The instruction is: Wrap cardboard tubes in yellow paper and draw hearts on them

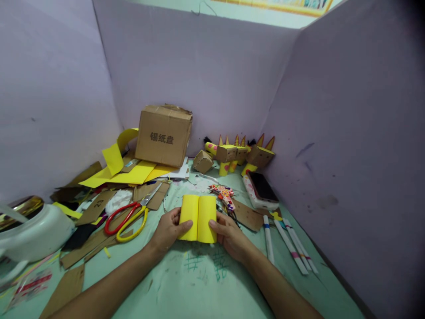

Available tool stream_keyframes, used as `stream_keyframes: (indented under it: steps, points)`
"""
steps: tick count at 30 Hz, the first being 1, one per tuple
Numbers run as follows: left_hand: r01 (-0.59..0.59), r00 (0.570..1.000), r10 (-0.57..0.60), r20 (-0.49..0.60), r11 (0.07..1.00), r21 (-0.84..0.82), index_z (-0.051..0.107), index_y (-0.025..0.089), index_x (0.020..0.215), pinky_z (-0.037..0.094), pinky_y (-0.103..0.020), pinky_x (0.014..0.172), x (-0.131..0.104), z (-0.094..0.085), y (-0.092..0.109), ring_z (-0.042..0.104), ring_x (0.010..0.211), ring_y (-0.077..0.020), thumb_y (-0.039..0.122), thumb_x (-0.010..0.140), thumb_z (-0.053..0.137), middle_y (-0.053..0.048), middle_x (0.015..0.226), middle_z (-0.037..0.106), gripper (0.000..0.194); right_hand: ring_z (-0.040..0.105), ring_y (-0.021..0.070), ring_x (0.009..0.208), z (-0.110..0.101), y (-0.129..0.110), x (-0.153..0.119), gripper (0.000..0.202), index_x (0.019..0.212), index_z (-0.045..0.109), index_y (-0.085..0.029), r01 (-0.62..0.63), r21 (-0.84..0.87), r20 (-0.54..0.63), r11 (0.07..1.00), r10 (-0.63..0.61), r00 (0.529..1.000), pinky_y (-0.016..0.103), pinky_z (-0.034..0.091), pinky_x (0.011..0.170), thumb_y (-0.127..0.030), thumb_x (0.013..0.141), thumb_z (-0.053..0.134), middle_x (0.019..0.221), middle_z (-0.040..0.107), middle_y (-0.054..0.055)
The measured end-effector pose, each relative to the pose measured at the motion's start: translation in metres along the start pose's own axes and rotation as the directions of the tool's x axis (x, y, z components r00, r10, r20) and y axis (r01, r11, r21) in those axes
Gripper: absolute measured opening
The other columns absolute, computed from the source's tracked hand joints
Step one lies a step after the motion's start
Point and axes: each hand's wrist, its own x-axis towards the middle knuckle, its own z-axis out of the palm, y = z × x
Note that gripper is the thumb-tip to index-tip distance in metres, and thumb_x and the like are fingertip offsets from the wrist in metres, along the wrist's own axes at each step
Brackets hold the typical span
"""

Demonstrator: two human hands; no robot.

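Two yellow paper tubes stand side by side in front of me, their inner edges touching. My left hand [173,227] is closed on the left yellow paper tube [190,208], thumb across its front. Around the outer side of the right yellow paper tube [207,208] my right hand [229,232] is wrapped, its thumb also at the front. The fingers behind both tubes are mostly hidden. Left of my left hand, scissors [131,219] with one red and one yellow handle lie with their blades pointing away. A brightly spotted paper piece [225,195] lies just beyond the tubes.
A cardboard box [162,137] stands on yellow paper sheets [133,173] at the back left. Small cardboard-headed, horned figures [260,156] line the back right. Markers [291,249] and a phone [263,186] lie right. A white pot-like object [36,230] and cardboard scraps [94,208] crowd the left.
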Motion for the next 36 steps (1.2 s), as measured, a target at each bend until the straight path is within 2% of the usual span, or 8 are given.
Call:
stream_keyframes:
  steps: [5,8,13,16,19,28,32,36]
  points:
    - [-0.081,0.997,0.082,-0.007,0.995,0.053,0.052,0.01,0.106,0.055,-0.037,0.072,0.004,0.001,-0.006,0.066,0.09,-0.0307,0.041,0.052,0.081,-0.016,0.1,0.069,0.068,0.065,0.0269,0.09,-0.004,0.001,0.002,0.046,0.107,0.063,-0.016,0.037,-0.126,0.007,0.991,-0.036,0.999,0.042,0.048,0.084,-0.035,0.067,0.074,0.101,0.069,0.01]
    - [-0.156,0.987,0.158,-0.012,0.982,0.104,0.048,0.01,0.11,0.053,-0.037,0.077,0.001,0.003,-0.005,0.064,0.094,-0.0296,0.037,0.056,0.078,-0.016,0.105,0.066,0.068,0.062,0.0267,0.092,-0.009,0.001,0.004,0.049,0.106,0.062,-0.017,0.076,-0.208,0.025,0.975,-0.072,0.997,0.041,0.047,0.084,-0.033,0.063,0.077,0.101,0.069,0.008]
    - [-0.23,0.968,0.245,-0.048,0.95,0.212,0.045,0.014,0.11,0.049,-0.036,0.085,-0.004,0.004,-0.003,0.059,0.103,-0.0276,0.026,0.057,0.076,-0.013,0.114,0.061,0.063,0.06,0.0259,0.095,-0.015,0.005,0.006,0.051,0.104,0.061,-0.017,0.11,-0.252,0.035,0.962,-0.104,0.994,0.038,0.044,0.086,-0.027,0.058,0.08,0.101,0.067,0.006]
    - [-0.237,0.969,0.248,0.0,0.928,0.289,0.052,0.015,0.104,0.049,-0.036,0.081,-0.005,0.003,-0.008,0.06,0.094,-0.026,0.017,0.054,0.075,-0.007,0.102,0.066,0.055,0.06,0.0257,0.092,-0.017,0.007,0.005,0.044,0.097,0.063,-0.016,0.102,-0.267,0.051,0.958,-0.091,0.994,0.039,0.044,0.087,-0.027,0.057,0.08,0.096,0.068,0.005]
    - [-0.233,0.971,0.239,0.027,0.906,0.352,0.056,0.015,0.096,0.05,-0.036,0.075,-0.005,0.002,-0.012,0.061,0.086,-0.0254,0.013,0.054,0.072,-0.005,0.092,0.067,0.045,0.06,0.0253,0.092,-0.018,0.008,0.005,0.042,0.096,0.063,-0.017,0.103,-0.284,0.07,0.953,-0.087,0.994,0.039,0.043,0.087,-0.027,0.059,0.078,0.097,0.068,0.005]
    - [-0.191,0.978,0.21,0.012,0.86,0.473,0.06,0.013,0.093,0.05,-0.036,0.072,-0.008,0.002,-0.013,0.062,0.084,-0.0268,0.012,0.058,0.067,-0.007,0.091,0.069,0.036,0.059,0.0249,0.095,-0.023,0.013,0.005,0.043,0.102,0.061,-0.018,0.129,-0.312,0.11,0.941,-0.099,0.989,0.037,0.043,0.088,-0.019,0.062,0.075,0.102,0.067,0.004]
    - [-0.198,0.977,0.21,0.028,0.859,0.473,0.059,0.013,0.094,0.05,-0.036,0.072,-0.008,0.002,-0.013,0.062,0.084,-0.027,0.014,0.059,0.068,-0.007,0.091,0.069,0.037,0.059,0.0263,0.098,-0.021,0.012,0.003,0.043,0.102,0.061,-0.018,0.139,-0.315,0.105,0.939,-0.111,0.988,0.038,0.044,0.088,-0.023,0.063,0.076,0.103,0.067,0.005]
    - [-0.254,0.967,0.242,0.085,0.858,0.446,0.057,0.013,0.103,0.051,-0.034,0.073,-0.013,0.002,-0.008,0.063,0.086,-0.0265,0.022,0.062,0.07,-0.009,0.098,0.069,0.044,0.054,0.0257,0.11,-0.016,0.012,0.0,0.056,0.117,0.052,-0.021,0.18,-0.295,0.106,0.938,-0.155,0.982,0.038,0.04,0.095,-0.03,0.067,0.075,0.118,0.061,0.006]
